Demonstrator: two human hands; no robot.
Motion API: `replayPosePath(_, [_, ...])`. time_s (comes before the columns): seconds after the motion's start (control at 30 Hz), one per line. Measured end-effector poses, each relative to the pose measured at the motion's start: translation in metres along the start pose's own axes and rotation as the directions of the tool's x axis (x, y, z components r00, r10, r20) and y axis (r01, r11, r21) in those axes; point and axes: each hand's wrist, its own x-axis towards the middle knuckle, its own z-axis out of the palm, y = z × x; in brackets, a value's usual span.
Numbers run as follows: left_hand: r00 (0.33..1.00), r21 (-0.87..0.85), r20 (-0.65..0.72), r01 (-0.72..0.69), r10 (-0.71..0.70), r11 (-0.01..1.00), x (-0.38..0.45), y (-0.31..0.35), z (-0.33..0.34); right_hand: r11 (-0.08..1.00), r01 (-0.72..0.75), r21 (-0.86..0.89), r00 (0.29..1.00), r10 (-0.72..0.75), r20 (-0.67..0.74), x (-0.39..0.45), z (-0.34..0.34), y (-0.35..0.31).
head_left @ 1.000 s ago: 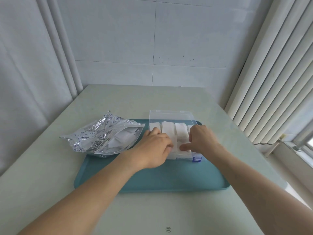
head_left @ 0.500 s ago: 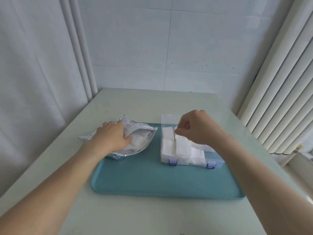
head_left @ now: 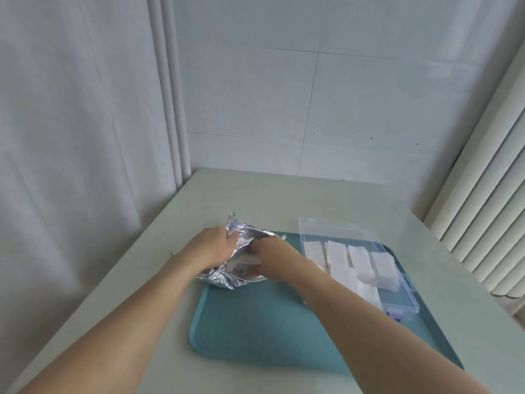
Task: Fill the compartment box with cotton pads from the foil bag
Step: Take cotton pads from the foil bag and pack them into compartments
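Your left hand (head_left: 211, 247) has its grip curled round the crumpled upper edge of the foil bag (head_left: 227, 277), holding the mouth up. Your right hand (head_left: 268, 255) reaches into that mouth at about ten o'clock from your forearm; its fingers are hidden inside, so you cannot tell how wide that grip is or whether it holds a pad. The bag lies on the near-left corner of the teal tray (head_left: 255, 331) on the desk (head_left: 113, 294), its mouth facing three o'clock. Blue print on the foil is too small to read. At three o'clock from the bag sits the clear compartment box (head_left: 403, 291), long axis running near to far, with white cotton pads (head_left: 360, 260) standing in its cells.
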Motion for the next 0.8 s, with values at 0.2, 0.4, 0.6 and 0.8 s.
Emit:
replayPosePath(0.2, [0.998,0.025,-0.035,0.05,-0.049,0.998,0.003,0.005,0.005,1.0,-0.013,-0.007,0.986,0.011,-0.169,-0.014,-0.019,0.006])
replayPosePath(0.4, [0.998,-0.077,-0.061,0.026,-0.03,0.997,-0.007,0.023,-0.005,0.947,-0.012,0.321,0.91,0.143,-0.389,-0.051,-0.043,0.031])
replayPosePath(0.6, [0.861,-0.511,-0.478,-0.436,0.177,0.741,-0.05,0.073,0.01,0.385,0.077,0.92,0.916,0.338,-0.218,-0.102,-0.051,0.067])
replayPosePath(0.8, [0.887,-0.579,-0.425,-0.417,0.177,0.701,-0.065,0.114,0.051,0.114,0.149,0.982,0.947,0.269,-0.175,-0.127,-0.044,0.082])
